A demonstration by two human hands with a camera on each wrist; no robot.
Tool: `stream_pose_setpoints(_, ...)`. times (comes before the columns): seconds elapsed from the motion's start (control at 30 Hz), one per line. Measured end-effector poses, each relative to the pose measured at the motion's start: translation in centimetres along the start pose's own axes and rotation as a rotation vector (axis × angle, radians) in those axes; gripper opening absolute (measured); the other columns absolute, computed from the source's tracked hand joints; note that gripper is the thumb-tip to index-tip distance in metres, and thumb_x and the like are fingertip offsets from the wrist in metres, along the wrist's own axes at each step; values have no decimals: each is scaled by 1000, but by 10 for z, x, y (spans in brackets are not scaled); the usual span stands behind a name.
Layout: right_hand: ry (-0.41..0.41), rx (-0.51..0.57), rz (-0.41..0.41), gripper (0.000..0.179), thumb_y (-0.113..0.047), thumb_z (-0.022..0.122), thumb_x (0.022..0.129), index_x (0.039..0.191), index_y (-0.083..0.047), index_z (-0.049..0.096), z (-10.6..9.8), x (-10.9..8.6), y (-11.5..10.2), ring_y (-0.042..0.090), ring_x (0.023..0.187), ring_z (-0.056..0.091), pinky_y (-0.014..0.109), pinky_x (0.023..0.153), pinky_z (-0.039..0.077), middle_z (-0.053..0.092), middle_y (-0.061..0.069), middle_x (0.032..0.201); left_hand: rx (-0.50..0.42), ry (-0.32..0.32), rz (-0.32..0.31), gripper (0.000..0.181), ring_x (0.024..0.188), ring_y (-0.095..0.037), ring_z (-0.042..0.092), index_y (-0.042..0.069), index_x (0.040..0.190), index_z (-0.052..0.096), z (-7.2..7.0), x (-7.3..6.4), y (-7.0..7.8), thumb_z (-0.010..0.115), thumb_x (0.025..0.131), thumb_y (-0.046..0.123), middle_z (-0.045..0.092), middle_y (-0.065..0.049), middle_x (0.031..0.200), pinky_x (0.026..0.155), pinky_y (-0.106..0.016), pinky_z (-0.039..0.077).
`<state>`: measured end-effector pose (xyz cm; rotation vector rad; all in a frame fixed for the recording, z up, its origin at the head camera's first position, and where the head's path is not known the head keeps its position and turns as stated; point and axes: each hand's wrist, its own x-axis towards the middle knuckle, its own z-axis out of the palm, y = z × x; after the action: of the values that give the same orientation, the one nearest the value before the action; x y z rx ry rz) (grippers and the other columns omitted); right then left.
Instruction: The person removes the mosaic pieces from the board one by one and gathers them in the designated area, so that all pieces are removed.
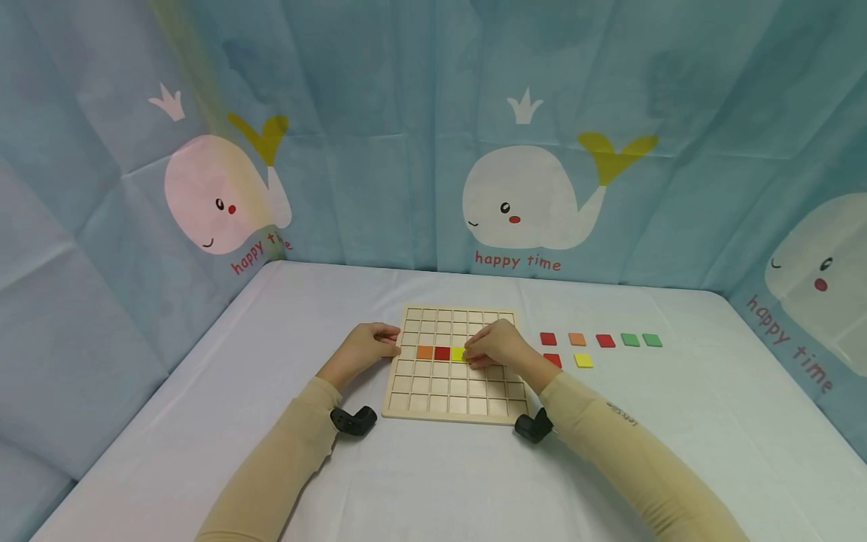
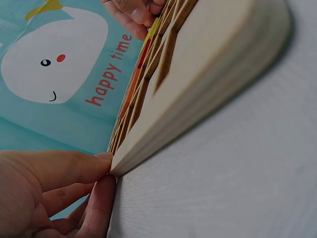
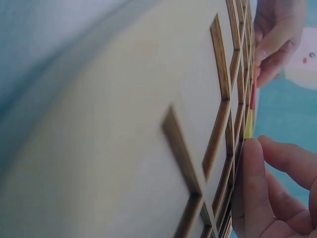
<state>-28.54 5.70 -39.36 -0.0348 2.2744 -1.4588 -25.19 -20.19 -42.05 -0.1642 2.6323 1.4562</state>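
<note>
A square wooden grid board (image 1: 457, 406) lies on the table before me. Its middle row carries an orange tile (image 1: 424, 352), a dark red tile (image 1: 442, 353) and a yellow tile (image 1: 457, 354), side by side. My left hand (image 1: 366, 348) pinches the board's left edge, thumb on top, as the left wrist view shows. Over the board, my right hand (image 1: 497, 348) has thumb and finger close together at the yellow tile's right side, hiding part of it. In the right wrist view the yellow tile (image 3: 248, 125) shows just beyond those fingertips.
Right of the board lie loose tiles in two rows: red (image 1: 548, 339), orange (image 1: 576, 339), green (image 1: 630, 340) and yellow (image 1: 583, 360) among them. White cloth (image 1: 433, 482) covers the table. A blue whale-print curtain (image 1: 379, 188) stands behind.
</note>
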Motion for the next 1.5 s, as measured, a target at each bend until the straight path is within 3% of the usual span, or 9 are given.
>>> stream_pose_setpoints(0.4, 59, -16, -33, 8, -5, 76, 85, 89, 1, 73, 2, -1, -2, 11, 67, 69, 25, 69, 59, 75, 10, 89, -7, -6, 5, 46, 99, -19, 63, 0, 132, 61, 1, 1, 2, 71, 88, 10, 68, -14, 117, 82, -27, 51)
stream_pose_setpoints(0.67, 53, -30, -86, 7, -1, 76, 84, 87, 2, 71, 3, -2, -1, 12, 65, 70, 26, 66, 60, 74, 12, 86, 0, 6, -9, 46, 100, -20, 63, 1, 132, 61, 1, 1, 2, 71, 88, 11, 67, -14, 117, 84, -30, 51)
stream_pose_setpoints(0.87, 46, -15, -77, 7, -1, 75, 84, 90, 3, 72, 1, -4, -1, 12, 68, 71, 27, 69, 60, 74, 13, 89, 1, 11, -12, 46, 98, -21, 62, 1, 132, 61, 2, 1, 2, 71, 88, 10, 67, -14, 116, 83, -30, 51)
stream_pose_setpoints(1.1, 40, 8, -50, 11, -1, 74, 86, 94, 5, 72, -12, -13, 2, 13, 72, 72, 31, 75, 60, 73, 15, 97, -6, 5, -20, 46, 102, -21, 63, 3, 132, 61, 2, 1, 1, 71, 88, 11, 67, -13, 118, 86, -30, 51)
stream_pose_setpoints(1.5, 39, 16, -38, 21, -7, 75, 86, 103, 5, 71, -46, -24, 19, 10, 74, 72, 29, 78, 60, 74, 9, 95, -5, 2, -20, 46, 103, -22, 63, 2, 133, 61, 1, 0, 1, 71, 89, 11, 67, -14, 119, 85, -30, 52)
